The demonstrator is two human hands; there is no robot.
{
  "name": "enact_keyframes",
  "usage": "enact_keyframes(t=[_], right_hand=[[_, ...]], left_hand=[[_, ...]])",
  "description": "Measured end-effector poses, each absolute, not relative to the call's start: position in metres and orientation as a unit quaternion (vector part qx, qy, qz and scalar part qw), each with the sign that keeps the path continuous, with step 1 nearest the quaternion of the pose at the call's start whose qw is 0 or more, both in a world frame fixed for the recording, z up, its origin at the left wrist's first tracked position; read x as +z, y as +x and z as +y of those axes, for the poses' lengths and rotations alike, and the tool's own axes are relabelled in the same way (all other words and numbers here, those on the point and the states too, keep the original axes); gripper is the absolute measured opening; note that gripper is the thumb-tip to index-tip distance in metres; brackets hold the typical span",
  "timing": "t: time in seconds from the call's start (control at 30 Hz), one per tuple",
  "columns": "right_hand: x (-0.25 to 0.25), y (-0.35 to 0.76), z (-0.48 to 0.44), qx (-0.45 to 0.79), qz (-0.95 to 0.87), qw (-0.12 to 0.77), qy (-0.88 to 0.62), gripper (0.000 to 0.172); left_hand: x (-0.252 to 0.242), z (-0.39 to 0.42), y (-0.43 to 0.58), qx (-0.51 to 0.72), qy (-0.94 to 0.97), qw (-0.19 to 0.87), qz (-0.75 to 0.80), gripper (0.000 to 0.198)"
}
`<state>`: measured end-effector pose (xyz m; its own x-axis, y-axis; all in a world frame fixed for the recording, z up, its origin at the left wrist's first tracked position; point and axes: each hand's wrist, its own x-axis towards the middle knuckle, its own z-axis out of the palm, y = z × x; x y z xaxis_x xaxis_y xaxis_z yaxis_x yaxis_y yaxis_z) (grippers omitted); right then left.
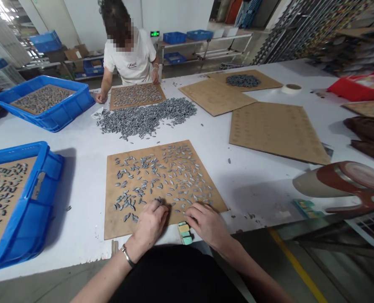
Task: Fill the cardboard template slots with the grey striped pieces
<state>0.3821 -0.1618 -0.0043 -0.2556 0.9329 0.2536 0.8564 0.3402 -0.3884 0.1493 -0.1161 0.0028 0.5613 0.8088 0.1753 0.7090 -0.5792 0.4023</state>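
Note:
A brown board lies in front of me with many small grey leaf-shaped pieces on it. On its right side they are spread apart in loose rows; on its left they lie in clumps. My left hand rests over the board's front part, fingers curled together, with a few grey pieces at the fingertips; whether it grips any is hidden. At the front right edge, my right hand has thumb and fingers pinched close to the board; what is between them is too small to name. Green and yellow blocks sit between my hands.
A heap of grey pieces lies beyond the board. Across the table, a person works at another board. Blue trays stand left. Right are bare boards, a lidded mug and a red tray.

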Motion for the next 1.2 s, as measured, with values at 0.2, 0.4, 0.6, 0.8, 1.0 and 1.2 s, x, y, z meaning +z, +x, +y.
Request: enact_keyframes(t=[0.2,0.4,0.6,0.8,1.0,1.2], right_hand=[[-0.007,0.406,-0.174,0.108,-0.747,0.249,-0.607,0.024],[-0.010,0.393,-0.183,0.099,-0.719,0.274,-0.632,0.024],[-0.009,0.373,-0.171,0.079,-0.741,0.257,-0.615,0.023],[-0.013,0.371,-0.163,0.073,-0.747,0.263,-0.606,0.023],[-0.012,0.375,-0.165,0.089,-0.739,0.263,-0.614,0.022],[-0.012,0.395,-0.176,0.102,-0.695,0.299,-0.646,0.024]], left_hand=[[0.005,-0.112,0.179,0.088,0.918,0.104,0.374,0.017],[0.008,-0.106,0.190,0.057,0.921,0.100,0.372,0.020],[0.014,-0.089,0.165,0.149,0.865,0.165,0.450,0.013],[0.034,-0.065,0.139,0.126,0.825,0.179,0.521,0.017],[0.042,-0.062,0.155,0.091,0.840,0.202,0.495,0.021],[0.038,-0.062,0.178,0.007,0.860,0.196,0.471,0.022]])
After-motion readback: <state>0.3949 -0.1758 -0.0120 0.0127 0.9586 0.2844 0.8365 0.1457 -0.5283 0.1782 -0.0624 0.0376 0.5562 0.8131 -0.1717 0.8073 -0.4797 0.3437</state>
